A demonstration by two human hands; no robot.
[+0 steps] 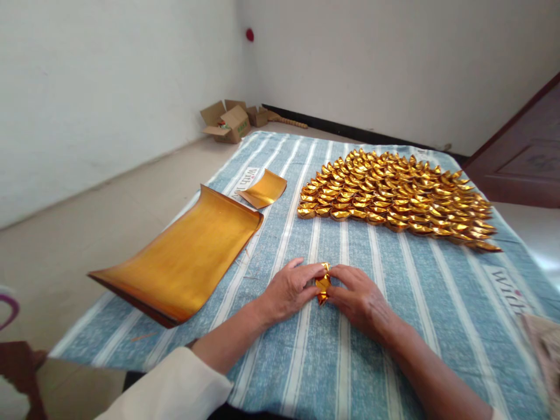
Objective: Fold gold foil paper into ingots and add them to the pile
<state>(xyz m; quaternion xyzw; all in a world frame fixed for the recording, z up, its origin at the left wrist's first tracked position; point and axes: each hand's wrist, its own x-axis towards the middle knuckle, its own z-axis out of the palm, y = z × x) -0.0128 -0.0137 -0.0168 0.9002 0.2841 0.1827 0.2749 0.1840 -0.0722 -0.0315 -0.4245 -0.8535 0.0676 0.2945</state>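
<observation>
Gold foil, a small folded piece (323, 284), sits pinched between our two hands near the front middle of the table, just above the striped cloth (359, 350). Our left hand (289, 289) comes in from the left with its fingers closed on the piece's left side, thumb and fingertips pressed to the foil. Our right hand (361, 297) meets it from the right, fingers likewise gripping the piece, so the two sets of fingertips nearly touch across it. Both palms face down, and both forearms lie over the blue and white cloth; a white sleeve (175, 391) covers our left arm near the bottom edge. To the left of our hands lies a stack of large gold sheets (184, 256), its far end curled upward and its near corner hanging past the cloth's edge. Just beyond that stack rests a smaller gold sheet (263, 188), also slightly curled. Farther back and to the right, well apart from our hands, a broad bed of folded gold ingots (394, 195) is laid in close overlapping rows. In the far corner of the room, on the floor, stand open cardboard boxes (230, 121).
</observation>
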